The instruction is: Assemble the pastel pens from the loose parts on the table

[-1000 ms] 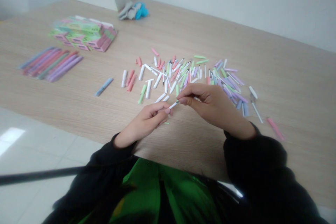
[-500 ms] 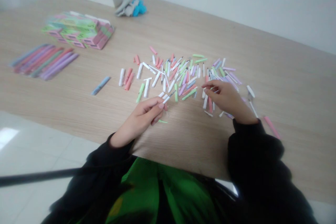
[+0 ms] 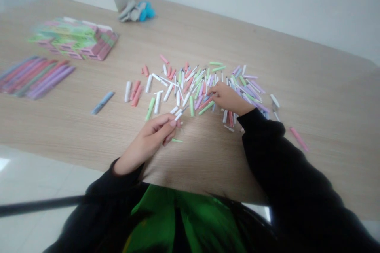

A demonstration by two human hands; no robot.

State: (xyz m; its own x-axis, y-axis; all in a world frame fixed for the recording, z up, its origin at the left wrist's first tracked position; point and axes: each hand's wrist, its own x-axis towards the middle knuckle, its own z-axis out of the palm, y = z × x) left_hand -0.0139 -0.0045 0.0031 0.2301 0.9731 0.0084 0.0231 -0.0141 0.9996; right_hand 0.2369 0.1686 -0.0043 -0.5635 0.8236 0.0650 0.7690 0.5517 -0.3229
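My left hand (image 3: 151,136) is pinching a slim white pen barrel (image 3: 179,116) between thumb and fingers, above the wooden table (image 3: 311,87). My right hand (image 3: 228,99) reaches into a loose scatter of pastel pen parts (image 3: 190,87), its fingertips among the white, pink, green and purple pieces. I cannot tell whether those fingers have hold of a piece. A small green strip (image 3: 177,140) lies just below my left hand.
Left on the table lie a row of pink and purple pens (image 3: 37,77), a blue pen (image 3: 102,102) and a stack of pink-green packets (image 3: 74,39). A loose pink pen (image 3: 299,139) lies right. A grey-blue soft bundle (image 3: 136,12) sits at the far edge.
My right hand has moved left and farther into the pile, and the view has swung slightly. My left hand keeps the white barrel, which separated from my right hand earlier.
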